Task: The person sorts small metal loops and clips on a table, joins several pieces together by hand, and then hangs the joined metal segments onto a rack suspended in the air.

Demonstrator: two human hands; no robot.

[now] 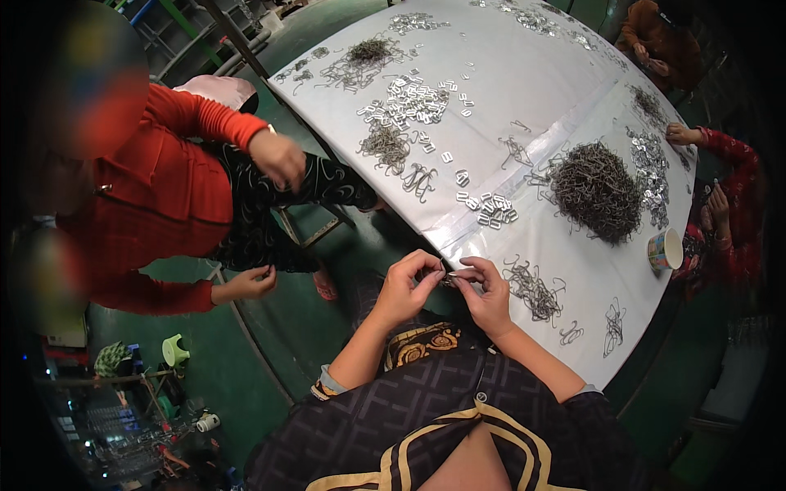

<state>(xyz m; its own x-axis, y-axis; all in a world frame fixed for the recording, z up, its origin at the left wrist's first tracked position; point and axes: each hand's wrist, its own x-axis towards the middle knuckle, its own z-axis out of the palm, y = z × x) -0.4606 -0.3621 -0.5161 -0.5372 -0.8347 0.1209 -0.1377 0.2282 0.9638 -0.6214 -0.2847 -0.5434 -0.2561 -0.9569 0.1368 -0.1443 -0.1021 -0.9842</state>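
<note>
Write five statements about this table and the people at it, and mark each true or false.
1. The wearer's left-hand grip and right-hand grip are close together, pinching a small metal piece. True.
2. The biggest heap of wire hooks lies to the right of the cup. False: the heap lies to the left of the cup.
3. The table's cover is black. False: the cover is white.
4. Flat silvery buckles lie on the table. True.
5. The person on the left has blue sleeves. False: their sleeves are red.
</note>
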